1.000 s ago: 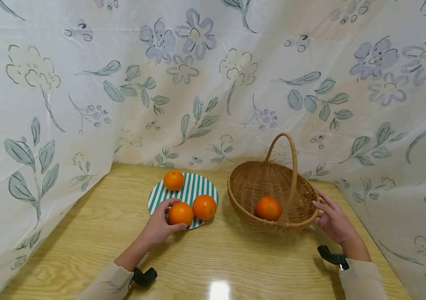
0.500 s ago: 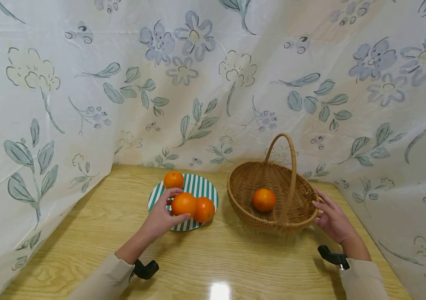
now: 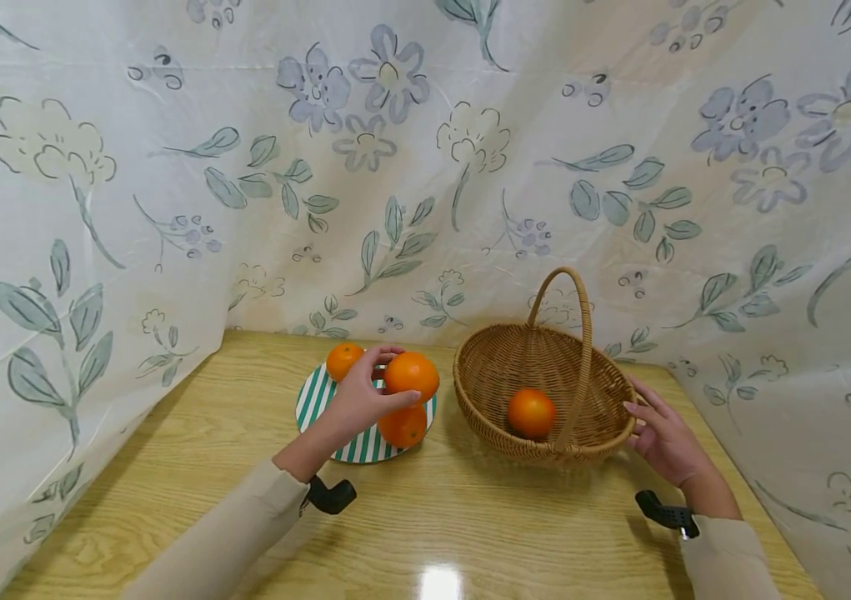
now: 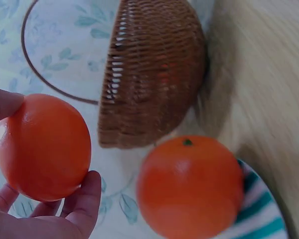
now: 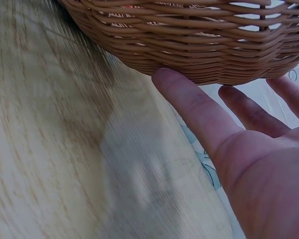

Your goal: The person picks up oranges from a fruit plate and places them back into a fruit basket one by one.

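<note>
My left hand grips an orange between thumb and fingers, raised above the green-and-white striped plate. In the left wrist view the held orange is clear of the other fruit. A second orange sits at the plate's right side, and a third orange at its back. To the right stands a wicker basket with a tall handle and one orange inside. My right hand touches the basket's right side with extended fingertips; the right wrist view shows the fingers against the weave.
Everything stands on a light wooden table. A floral cloth hangs behind the table and along both sides. The basket handle arches high over the basket's opening.
The left hand has lifted the orange off the front of the plate and carried it up and rightward, over the second orange. The orange in the basket has rolled slightly. The right hand stays put.
</note>
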Demonstrator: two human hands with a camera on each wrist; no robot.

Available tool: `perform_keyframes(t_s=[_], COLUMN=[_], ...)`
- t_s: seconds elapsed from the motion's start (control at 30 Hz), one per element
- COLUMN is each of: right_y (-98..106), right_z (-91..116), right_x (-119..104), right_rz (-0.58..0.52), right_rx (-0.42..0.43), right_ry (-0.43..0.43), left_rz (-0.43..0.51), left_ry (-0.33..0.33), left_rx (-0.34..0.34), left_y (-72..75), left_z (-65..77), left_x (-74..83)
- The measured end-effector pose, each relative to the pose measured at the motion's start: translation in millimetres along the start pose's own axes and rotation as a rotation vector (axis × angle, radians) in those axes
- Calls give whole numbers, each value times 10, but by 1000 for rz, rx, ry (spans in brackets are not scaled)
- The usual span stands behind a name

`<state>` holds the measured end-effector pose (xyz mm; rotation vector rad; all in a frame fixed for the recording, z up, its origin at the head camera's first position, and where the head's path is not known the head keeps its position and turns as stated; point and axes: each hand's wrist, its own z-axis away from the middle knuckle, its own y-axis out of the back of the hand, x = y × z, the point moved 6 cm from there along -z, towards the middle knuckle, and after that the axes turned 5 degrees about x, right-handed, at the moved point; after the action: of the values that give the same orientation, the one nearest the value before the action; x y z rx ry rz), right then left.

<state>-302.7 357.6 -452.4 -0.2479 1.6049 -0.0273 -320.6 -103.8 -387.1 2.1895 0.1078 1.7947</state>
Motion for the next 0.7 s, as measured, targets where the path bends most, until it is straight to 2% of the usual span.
perform_keyframes(t_s=[0.23,0.7], right_y=[-1,-30], right_z=[-7,43], right_x=[1,-18], right_rz=[-7,-4], right_rx=[9,10], right_ry=[-9,-10], left_rz=[31,73], left_ry=[-55,-73], left_rx=[-35,-112], left_y=[-212,-715], left_z=[-183,-599], left_x=[201,468])
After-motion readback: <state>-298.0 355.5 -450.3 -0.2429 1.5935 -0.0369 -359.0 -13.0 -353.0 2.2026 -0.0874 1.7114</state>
